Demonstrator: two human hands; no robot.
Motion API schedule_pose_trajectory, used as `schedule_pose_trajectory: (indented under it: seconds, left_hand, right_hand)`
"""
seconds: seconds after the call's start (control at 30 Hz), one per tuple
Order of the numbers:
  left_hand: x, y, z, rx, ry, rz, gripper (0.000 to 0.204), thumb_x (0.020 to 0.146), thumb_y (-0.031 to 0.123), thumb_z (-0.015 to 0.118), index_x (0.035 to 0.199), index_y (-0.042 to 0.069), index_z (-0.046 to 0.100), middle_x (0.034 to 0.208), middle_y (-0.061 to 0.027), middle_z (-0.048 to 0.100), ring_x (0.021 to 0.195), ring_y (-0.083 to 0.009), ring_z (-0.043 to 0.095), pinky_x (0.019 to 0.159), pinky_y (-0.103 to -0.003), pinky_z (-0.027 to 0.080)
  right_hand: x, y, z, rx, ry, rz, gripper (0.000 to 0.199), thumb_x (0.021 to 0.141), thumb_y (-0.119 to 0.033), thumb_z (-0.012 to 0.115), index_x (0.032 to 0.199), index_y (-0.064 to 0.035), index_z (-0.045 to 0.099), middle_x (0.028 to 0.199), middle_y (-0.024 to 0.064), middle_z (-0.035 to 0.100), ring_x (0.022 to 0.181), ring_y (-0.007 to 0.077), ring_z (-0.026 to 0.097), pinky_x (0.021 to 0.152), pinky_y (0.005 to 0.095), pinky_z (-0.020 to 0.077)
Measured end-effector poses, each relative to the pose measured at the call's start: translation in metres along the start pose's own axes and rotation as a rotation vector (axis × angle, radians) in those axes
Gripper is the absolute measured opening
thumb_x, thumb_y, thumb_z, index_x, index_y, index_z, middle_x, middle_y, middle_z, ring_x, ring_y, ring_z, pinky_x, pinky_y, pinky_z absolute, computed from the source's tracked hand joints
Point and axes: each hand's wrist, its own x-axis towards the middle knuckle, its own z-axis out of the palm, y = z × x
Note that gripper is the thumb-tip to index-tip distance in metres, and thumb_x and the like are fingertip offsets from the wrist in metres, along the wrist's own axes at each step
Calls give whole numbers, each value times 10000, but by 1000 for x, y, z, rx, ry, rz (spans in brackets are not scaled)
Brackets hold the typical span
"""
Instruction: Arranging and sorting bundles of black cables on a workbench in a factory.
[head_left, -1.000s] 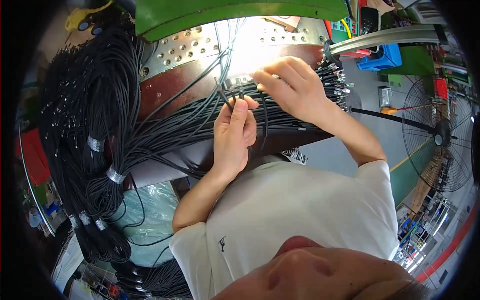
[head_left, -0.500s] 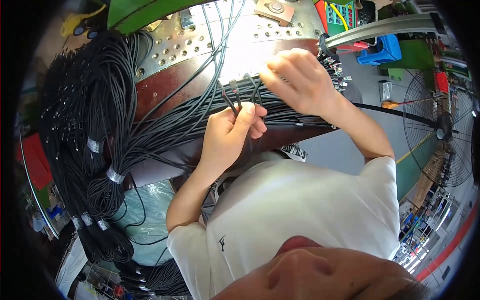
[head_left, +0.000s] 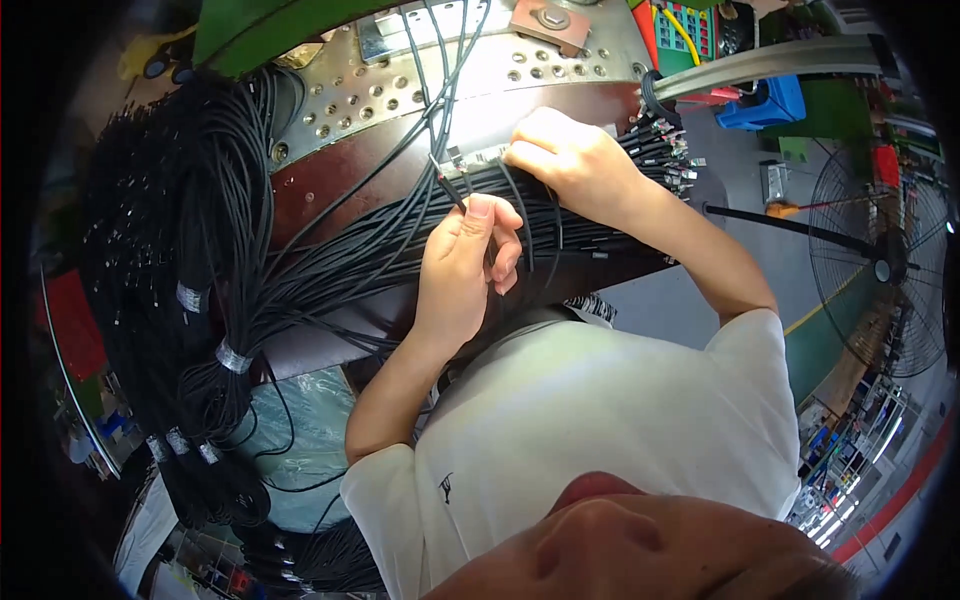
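The red-brown table (head_left: 315,180) looks smooth and faintly glossy, a shiny perforated metal plate (head_left: 365,98) along its far edge. The black cables (head_left: 350,257) wear satiny, rubber-like jackets; metal connectors (head_left: 688,174) glint at the right edge, and silvery bands (head_left: 232,357) (foil-like, from where I stand) gleam by the left.

right hand (head_left: 572,160) moved in leftward vs half a second ago; fingers then raised and blurred, now curled in tight, just beside the pale flat strip (head_left: 487,156). left hand (head_left: 458,262) slid slightly left, lower fingers looser, thumb side at the thin black round cable (head_left: 452,190). white glare (head_left: 490,108) shrunk, strip reads clearer. view shifted: dark green metal panel (head_left: 265,28) covers less, brown block with round bolt (head_left: 551,19) uncovered since a second ago.
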Motion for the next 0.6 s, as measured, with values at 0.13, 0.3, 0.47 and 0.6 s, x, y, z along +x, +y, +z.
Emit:
schedule_pose_trajectory:
  seconds: [0.13,0.3,0.47,0.6]
  left_hand:
    - [2,3,2,1,-31,-44,382,990,374,392,908,26,527,568,-7,450,474,-60,383,435,-197,341]
    - [5,11,20,87,-209,-218,444,998,362,363,1046,-34,556,604,-56,515,482,-104,449,446,-228,385]
    - [-1,24,13,365,97,197,534,990,399,370,1297,-36,404,595,61,354,494,-20,314,431,-156,261]
    - [7,14,25,79,-4,109,442,961,490,364,1198,118,395,568,68,268,463,-21,208,411,-184,144]
  right_hand:
    - [-3,10,-6,23,69,-67,338,689,-28,592,1025,-60,600,964,83,590,890,243,589,773,326,502]
    - [6,1,-24,-142,177,-308,296,709,-131,593,995,-60,620,939,64,578,881,230,596,747,321,507]
    - [-29,30,-23,-220,158,-55,244,709,-72,611,951,-46,616,927,90,620,843,246,617,736,332,517]
    - [-29,33,-4,-75,205,48,207,701,-45,680,896,-25,612,862,80,630,805,241,630,698,326,522]
